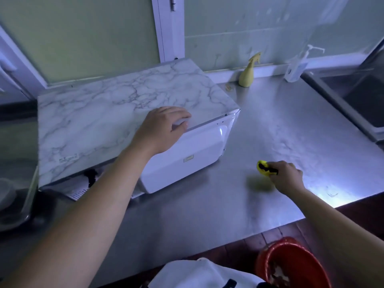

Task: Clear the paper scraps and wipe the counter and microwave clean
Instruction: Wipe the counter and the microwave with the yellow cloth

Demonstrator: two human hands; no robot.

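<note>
Red basin [291, 265] holding apparent scraps [278, 273] sits below the surface [207, 215], where right hand [287, 176] fingers pinch the yellow cloth [264, 168] bunched just ahead of them, wiping apparently in hand, while left hand [164, 129] fingers, loosely bent, brace the microwave [104, 113] beneath, likely wiped next.

1. Microwave [135, 121] fills the counter's left half and blocks reach to the wall behind it.
2. Right of it, counter [270, 125] lies open.
3. Spray bottle [248, 73] and pump dispenser [295, 67] stand along the back wall.
4. Sink [353, 94] borders the right.
</note>
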